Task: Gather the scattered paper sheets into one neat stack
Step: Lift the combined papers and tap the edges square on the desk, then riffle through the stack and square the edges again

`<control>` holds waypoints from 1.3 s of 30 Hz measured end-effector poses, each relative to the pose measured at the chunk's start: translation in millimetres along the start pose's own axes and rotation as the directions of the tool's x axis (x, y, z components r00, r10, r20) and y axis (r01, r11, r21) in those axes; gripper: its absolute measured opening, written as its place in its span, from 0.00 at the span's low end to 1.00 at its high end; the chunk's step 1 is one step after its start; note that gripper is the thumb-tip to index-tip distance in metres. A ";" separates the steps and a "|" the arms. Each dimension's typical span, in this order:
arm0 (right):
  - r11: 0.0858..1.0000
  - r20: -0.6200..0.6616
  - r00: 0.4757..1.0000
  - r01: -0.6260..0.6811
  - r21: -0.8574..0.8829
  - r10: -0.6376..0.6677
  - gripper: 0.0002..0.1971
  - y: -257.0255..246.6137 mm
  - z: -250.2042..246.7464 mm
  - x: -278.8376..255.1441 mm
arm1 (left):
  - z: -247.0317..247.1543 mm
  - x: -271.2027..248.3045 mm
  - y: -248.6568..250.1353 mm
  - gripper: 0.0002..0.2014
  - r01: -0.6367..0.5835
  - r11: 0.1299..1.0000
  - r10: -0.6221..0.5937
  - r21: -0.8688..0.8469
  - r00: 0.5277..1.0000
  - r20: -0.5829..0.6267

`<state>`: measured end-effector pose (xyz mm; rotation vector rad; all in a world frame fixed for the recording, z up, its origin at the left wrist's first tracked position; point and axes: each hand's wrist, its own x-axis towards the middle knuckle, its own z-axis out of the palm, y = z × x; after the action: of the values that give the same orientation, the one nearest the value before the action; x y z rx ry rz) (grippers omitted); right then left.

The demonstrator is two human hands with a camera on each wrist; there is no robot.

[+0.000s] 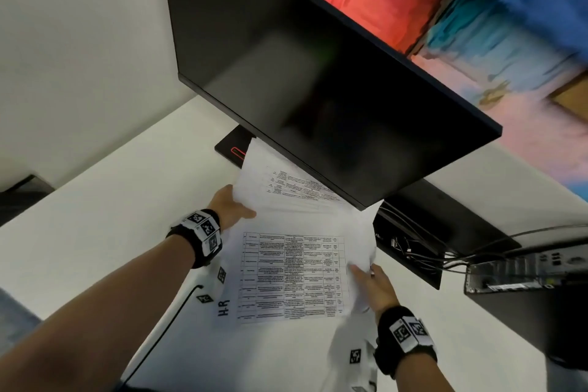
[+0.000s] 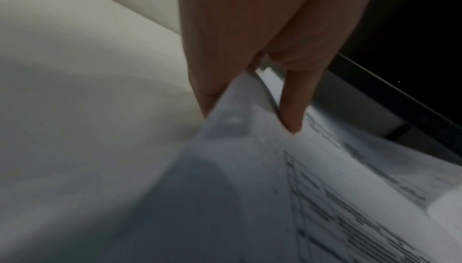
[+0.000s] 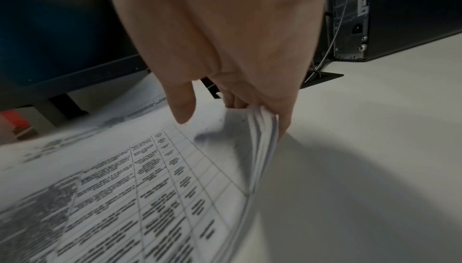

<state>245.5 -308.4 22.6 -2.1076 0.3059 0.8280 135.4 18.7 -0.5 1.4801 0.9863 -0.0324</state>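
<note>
Several white paper sheets [image 1: 292,277] printed with tables lie overlapped on the white desk [image 1: 95,216], the far ones reaching under the monitor. My left hand [image 1: 232,207] pinches the left edge of the sheets [image 2: 240,121], thumb on top and fingers below. My right hand [image 1: 372,280] grips the right edge of the sheets [image 3: 262,141], which curl up in a bundle between thumb and fingers. The top sheet [image 3: 150,178] shows a printed grid. Both hands hold the same loose pile from opposite sides.
A black monitor [image 1: 318,89] hangs over the far sheets, its stand [image 1: 232,149] behind them. A cable tray [image 1: 413,248] with wires and a black computer case [image 1: 525,267] sit to the right. A black cable [image 1: 171,321] runs at the near left.
</note>
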 end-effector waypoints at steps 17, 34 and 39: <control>0.917 0.151 0.967 0.136 0.374 -0.205 0.54 23.6 8.0 -48.9 | -74.1 -115.4 36.8 0.12 -0.536 0.844 0.525 -0.006 0.824 0.214; 0.773 0.187 0.884 0.253 0.582 -0.429 0.31 -6.1 29.2 -99.2 | -100.1 -238.9 158.4 0.09 -0.938 0.082 0.846 0.338 0.245 0.474; 0.775 0.269 0.865 0.191 0.602 -0.422 0.30 -18.1 46.5 -111.5 | -107.1 -269.3 174.7 0.12 -0.908 -0.189 0.755 0.374 0.109 0.646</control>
<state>149.2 -268.7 86.4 -1.3484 -0.0318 0.8130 10.3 -9.2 312.7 2.6433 -0.6234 0.4892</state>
